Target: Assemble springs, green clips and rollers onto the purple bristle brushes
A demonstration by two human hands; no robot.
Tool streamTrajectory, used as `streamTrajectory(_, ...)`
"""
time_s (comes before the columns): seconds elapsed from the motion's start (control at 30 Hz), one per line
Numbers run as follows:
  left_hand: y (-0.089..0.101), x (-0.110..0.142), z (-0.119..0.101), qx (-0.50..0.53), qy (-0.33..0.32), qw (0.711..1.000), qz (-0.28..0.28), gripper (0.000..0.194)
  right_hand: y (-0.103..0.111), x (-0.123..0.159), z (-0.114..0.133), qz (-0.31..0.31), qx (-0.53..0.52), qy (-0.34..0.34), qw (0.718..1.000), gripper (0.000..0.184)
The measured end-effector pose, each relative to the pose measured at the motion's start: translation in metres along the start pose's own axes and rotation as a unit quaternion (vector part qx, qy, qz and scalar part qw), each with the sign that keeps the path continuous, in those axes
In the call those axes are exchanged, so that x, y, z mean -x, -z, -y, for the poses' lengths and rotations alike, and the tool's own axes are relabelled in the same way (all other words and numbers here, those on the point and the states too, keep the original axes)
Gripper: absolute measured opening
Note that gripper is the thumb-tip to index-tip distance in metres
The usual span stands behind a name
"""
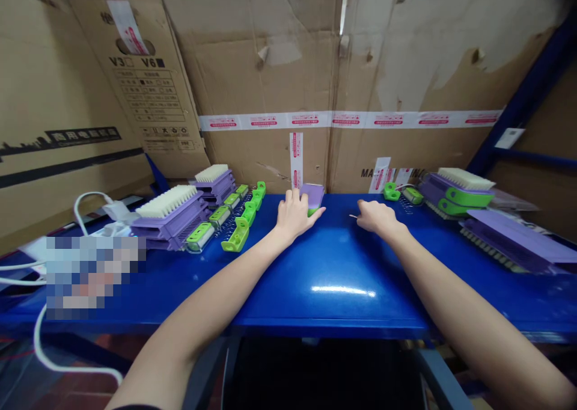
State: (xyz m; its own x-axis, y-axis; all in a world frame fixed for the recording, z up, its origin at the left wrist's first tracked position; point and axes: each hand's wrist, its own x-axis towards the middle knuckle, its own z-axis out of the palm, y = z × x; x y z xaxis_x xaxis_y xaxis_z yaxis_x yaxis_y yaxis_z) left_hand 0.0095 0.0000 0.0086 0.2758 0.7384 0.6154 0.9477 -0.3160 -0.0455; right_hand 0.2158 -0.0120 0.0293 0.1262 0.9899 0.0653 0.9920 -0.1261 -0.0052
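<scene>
- Forearms (216, 299) stretch across the blue table (333, 260)!
- Left grip (292, 213) clasps a purple block (314, 193) near the table's far edge.
- Right grip (377, 216), above the table, pinches a thin item (353, 216), unidentifiable.
- Green brackets (237, 235) line the table's left.

Purple part (315, 192) — blue tabletop (333, 260), green brackets (237, 234) — red-printed white tape (351, 120).

- Tall brown cardboard sheet, left (180, 109): black "V3" (118, 62) by an unfilled box, "V6" (148, 62) by a filled one; small table print (155, 97) below, illegible.
- Large brown cardboard panel, far left (54, 85): Chinese characters (84, 134) on black band, starting "商用电", rest unclear.
- Brown cardboard backing (265, 67): black "MA…NA" (368, 173), middle taped over.
- Long white paper-like tape (354, 119): red print, too small.
</scene>
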Motion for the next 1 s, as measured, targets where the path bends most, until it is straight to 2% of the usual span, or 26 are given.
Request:
streamTrajectory(0.1,-0.005,0.000,0.001,0.034,-0.044,0.998,-0.004,0.056,-0.001,0.002,0.007,0.023,-0.005,0.121,0.992,0.052)
streamTrajectory(0.2,-0.013,-0.001,0.006,0.094,-0.102,0.990,-0.014,0.045,-0.003,0.007,0.023,-0.001,-0.036,0.191,0.981,0.041)
streamTrajectory(0.27,-0.017,-0.001,0.010,0.132,-0.116,0.984,-0.025,0.042,-0.004,0.009,0.030,-0.032,-0.039,0.189,0.981,0.034)
streamTrajectory(0.37,-0.015,-0.001,0.012,0.155,-0.116,0.981,-0.033,0.042,-0.003,0.007,0.027,-0.092,-0.058,0.144,0.984,0.039)
streamTrajectory(0.5,0.001,0.002,0.000,0.086,-0.132,0.987,-0.022,0.041,-0.004,0.002,0.015,-0.147,-0.095,0.086,0.981,0.040)
streamTrajectory(0.57,0.009,0.005,-0.010,0.053,-0.142,0.988,0.001,0.038,-0.005,0.001,0.013,-0.183,-0.109,0.087,0.973,0.041)
streamTrajectory(0.63,0.014,0.009,-0.019,0.032,-0.118,0.992,0.037,0.035,-0.008,0.001,0.014,-0.219,-0.122,0.120,0.961,0.044)
streamTrajectory(0.73,0.015,0.012,-0.027,0.009,-0.101,0.989,0.108,0.042,-0.012,0.001,0.020,-0.246,-0.134,0.179,0.943,0.047)
streamTrajectory(0.93,0.025,0.007,-0.020,-0.009,-0.095,0.981,0.172,0.050,-0.016,0.005,0.030,-0.282,-0.100,0.257,0.919,0.049)
streamTrajectory(1.0,0.032,0.005,-0.017,-0.014,-0.119,0.969,0.218,0.052,-0.016,0.009,0.035,-0.292,-0.072,0.279,0.912,0.049)
